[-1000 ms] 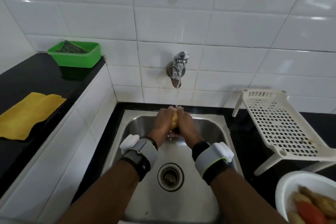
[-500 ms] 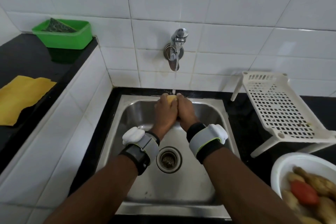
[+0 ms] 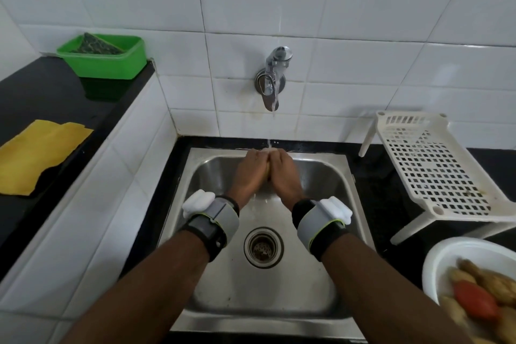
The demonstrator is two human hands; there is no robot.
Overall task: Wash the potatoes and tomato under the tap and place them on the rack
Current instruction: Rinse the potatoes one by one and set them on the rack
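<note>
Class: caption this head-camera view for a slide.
Left hand and right hand hold a potato under the running tap, above the sink.

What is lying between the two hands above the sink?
A yellowish potato, mostly hidden: the left hand and the right hand clasp it under the stream from the tap, as the head view shows.

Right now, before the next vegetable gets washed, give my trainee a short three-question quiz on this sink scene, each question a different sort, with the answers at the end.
1. True or false: the red tomato already lies on the white perforated plastic rack.
2. What lies in the green plastic tub? A) a dark green scouring pad B) a spoon C) a lemon
3. Fill in: water from the chrome wall tap falls onto a yellowish ______ held over the steel sink.

Key: 1 false, it sits in the white round bowl; 2 A; 3 potato.
</note>
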